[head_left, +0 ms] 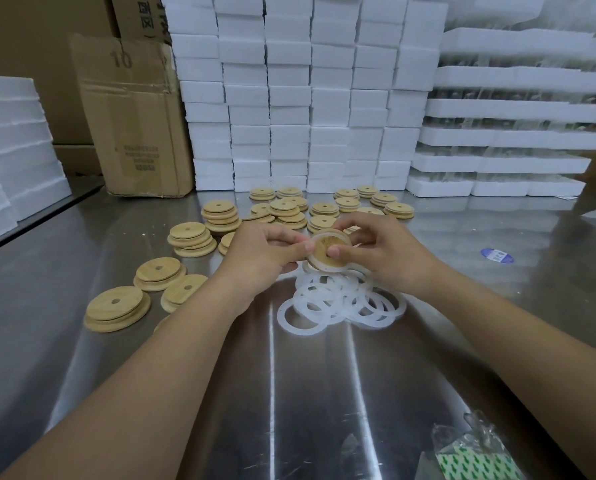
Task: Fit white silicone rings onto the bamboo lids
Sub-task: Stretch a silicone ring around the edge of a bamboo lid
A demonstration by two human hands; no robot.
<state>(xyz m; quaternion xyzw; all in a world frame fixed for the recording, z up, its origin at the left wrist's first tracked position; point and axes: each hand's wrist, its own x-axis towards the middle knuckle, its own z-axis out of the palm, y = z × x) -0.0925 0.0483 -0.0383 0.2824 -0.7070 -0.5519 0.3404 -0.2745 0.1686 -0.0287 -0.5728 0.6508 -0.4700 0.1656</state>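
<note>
Both hands hold one round bamboo lid (325, 248) above the table's middle, tilted toward me, with a white silicone ring (338, 233) around its rim. My left hand (265, 256) grips its left edge; my right hand (390, 252) pinches its right side, thumb on the face. Just below lies a loose pile of white silicone rings (338, 301). Stacks of bamboo lids with centre holes (220, 214) spread across the far table, and more lids (118, 308) lie at the left.
The steel table (289, 393) is backed by a wall of white foam boxes (289, 98), a cardboard box (133, 126) at the left and foam trays (514, 140) at the right. A plastic bag with green-patterned sheets (476, 459) lies near right. A blue sticker (492, 255) lies on the right.
</note>
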